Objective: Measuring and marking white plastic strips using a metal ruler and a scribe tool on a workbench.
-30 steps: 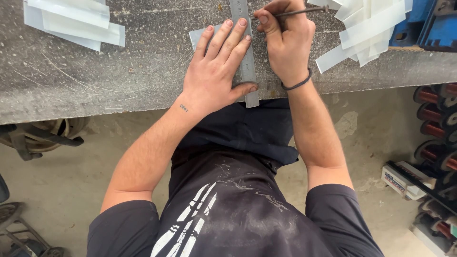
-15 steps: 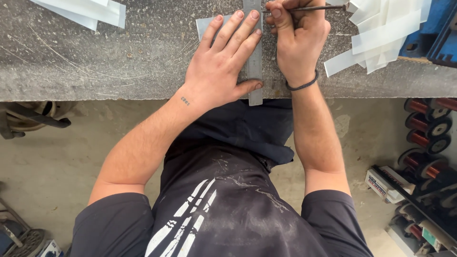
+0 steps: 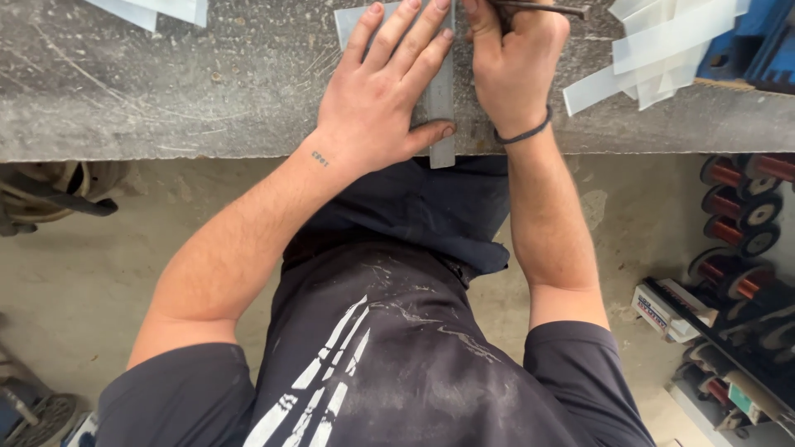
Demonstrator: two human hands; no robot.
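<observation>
Nearest is the person's dark shirt (image 3: pixel 389 364), dusty and striped white, with both bare forearms reaching out over the near edge of the grey, scratched bench (image 3: pixel 166 91). On the floor to the right, below that edge, spools (image 3: pixel 737 215) of copper wire lie in a row beside a small box (image 3: pixel 667 310).

At the near edge, the left hand (image 3: pixel 377 99) lies flat, fingers spread, pressing down a grey metal ruler (image 3: pixel 439 91) whose end juts just past the edge; the thumb touches the ruler's side. Under the fingertips lies a pale sheet (image 3: pixel 352 21), and the ruler crosses it. The hand grips nothing; it only bears down.

Just right of the ruler, touching its edge, the right hand (image 3: pixel 513 66), with a dark band at the wrist, is curled tight round a thin dark tool (image 3: pixel 546 8); the tip is hidden behind the fingers.

Farther right, pale strips (image 3: pixel 662 50) lie heaped, next to a blue thing (image 3: pixel 758 45) at the far right corner. More strips (image 3: pixel 157 8) lie at the far left.
</observation>
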